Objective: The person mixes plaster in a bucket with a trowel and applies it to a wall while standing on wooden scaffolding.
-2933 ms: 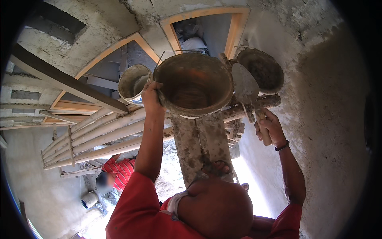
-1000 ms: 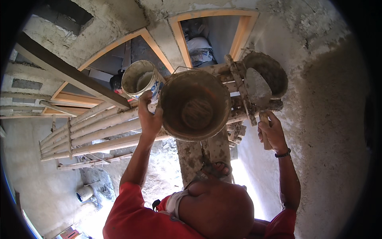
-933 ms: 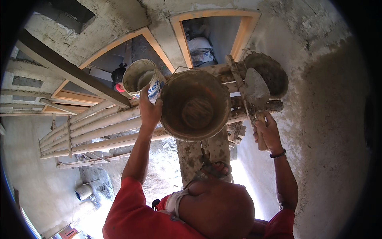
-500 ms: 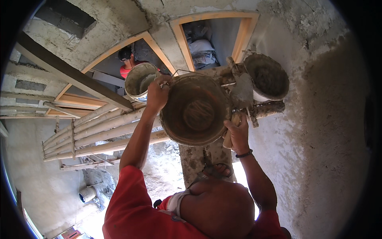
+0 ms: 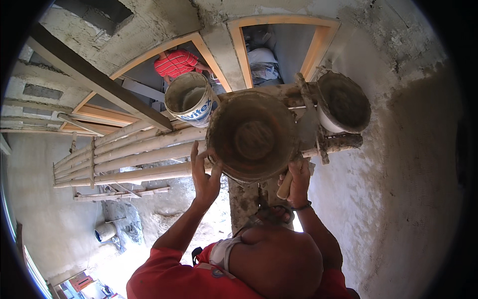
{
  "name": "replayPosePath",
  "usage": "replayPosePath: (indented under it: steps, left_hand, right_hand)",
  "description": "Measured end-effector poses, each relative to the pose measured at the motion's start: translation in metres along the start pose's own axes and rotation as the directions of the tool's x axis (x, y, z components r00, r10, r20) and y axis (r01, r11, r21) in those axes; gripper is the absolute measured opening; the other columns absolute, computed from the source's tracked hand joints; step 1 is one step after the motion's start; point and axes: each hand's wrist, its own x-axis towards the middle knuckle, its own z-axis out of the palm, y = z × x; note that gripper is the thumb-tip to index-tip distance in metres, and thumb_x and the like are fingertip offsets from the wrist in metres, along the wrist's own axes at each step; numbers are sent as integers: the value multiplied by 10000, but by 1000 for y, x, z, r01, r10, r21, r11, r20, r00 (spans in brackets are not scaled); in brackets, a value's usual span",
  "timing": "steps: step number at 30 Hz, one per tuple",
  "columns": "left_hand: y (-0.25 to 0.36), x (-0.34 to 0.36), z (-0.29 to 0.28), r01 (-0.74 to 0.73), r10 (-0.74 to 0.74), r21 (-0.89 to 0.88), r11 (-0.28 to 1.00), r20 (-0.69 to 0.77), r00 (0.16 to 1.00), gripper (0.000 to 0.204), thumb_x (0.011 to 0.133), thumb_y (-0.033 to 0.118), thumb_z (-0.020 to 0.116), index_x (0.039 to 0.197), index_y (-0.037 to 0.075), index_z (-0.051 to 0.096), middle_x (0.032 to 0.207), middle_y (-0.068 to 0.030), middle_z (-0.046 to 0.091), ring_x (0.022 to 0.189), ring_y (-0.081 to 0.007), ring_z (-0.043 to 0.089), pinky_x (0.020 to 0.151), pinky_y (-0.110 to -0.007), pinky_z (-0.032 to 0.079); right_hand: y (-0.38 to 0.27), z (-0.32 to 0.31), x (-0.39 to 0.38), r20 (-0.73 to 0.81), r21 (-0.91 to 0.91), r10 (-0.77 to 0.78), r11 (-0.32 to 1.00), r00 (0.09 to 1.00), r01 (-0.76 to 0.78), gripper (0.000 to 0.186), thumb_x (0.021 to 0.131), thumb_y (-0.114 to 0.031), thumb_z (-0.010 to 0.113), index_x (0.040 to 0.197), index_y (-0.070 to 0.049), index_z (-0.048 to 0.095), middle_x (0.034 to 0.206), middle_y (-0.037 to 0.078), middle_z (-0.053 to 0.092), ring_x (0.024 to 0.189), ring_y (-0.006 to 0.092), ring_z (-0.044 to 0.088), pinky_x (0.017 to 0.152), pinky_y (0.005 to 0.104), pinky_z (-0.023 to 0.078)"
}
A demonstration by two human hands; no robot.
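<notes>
A dark, mortar-stained bucket [image 5: 251, 172] stands in front of me with its mouth facing up; only mortar residue shows inside. My left hand [image 5: 205, 182] is at the bucket's near-left rim, fingers spread and fingertips against or very close to its edge. By the near-right rim, my right hand [image 5: 299, 177] grips the wooden handle of a trowel [image 5: 285, 187]. The trowel's grey, coated blade points away from me, along the bucket's right side. Part of its handle is hidden under my fingers.
Left of the bucket stands a white pail [image 5: 198, 110]; a mortar-filled tub [image 5: 343, 102] sits at right. Bamboo poles [image 5: 134, 159] run leftward. A timber beam [image 5: 99, 77] slants across. Beyond a wooden frame, a person in red [image 5: 175, 62] bends. A plastered wall [image 5: 358, 199] rises at right.
My left hand has let go at the bucket's far-left rim and come down to its near-left side. My right hand keeps the trowel. The person beyond the frame has shifted.
</notes>
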Motion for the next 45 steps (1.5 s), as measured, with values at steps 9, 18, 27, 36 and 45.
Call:
replayPosePath:
  steps: [9,18,27,36,45]
  left_hand:
    - [-7,6,13,582,-531,-565,585,276,801,537,829,40,531,1347,-23,401,1154,-155,605,915,-224,680,680,-307,597]
    - [15,8,5,266,-216,-316,911,183,959,609,762,-90,514,1351,-84,358,1182,-181,583,1083,-250,627,855,-324,544]
    - [-1,16,5,41,-24,-96,995,175,984,568,762,-26,539,1315,-97,432,1069,-244,658,984,-252,669,831,-343,536]
    - [15,68,9,84,-30,-152,985,327,944,576,748,-88,459,1321,-140,440,1164,-179,635,1061,-197,612,939,-297,474]
    - [73,144,9,-119,-18,193,974,590,807,452,767,83,595,1192,-69,570,963,-261,670,906,-367,678,849,-413,511]
  right_hand:
    - [-65,-28,4,-46,-303,-166,942,985,145,320,916,-136,612,1208,-36,528,770,35,584,565,119,584,480,270,502]
    - [-110,-3,-16,9,-325,54,945,999,-48,197,966,-193,542,1120,-73,516,715,51,567,509,142,562,435,278,486]
    - [-38,11,15,108,-188,125,977,986,-103,277,922,-187,620,1155,-81,516,707,35,548,515,135,557,440,280,466]
    - [-65,34,20,466,-680,-126,582,876,446,366,905,-172,634,1242,-66,538,734,93,610,611,218,633,559,343,515]
    - [-160,12,-10,650,-589,36,-608,759,533,404,869,-198,630,1260,-128,557,886,138,611,767,295,652,629,406,543]
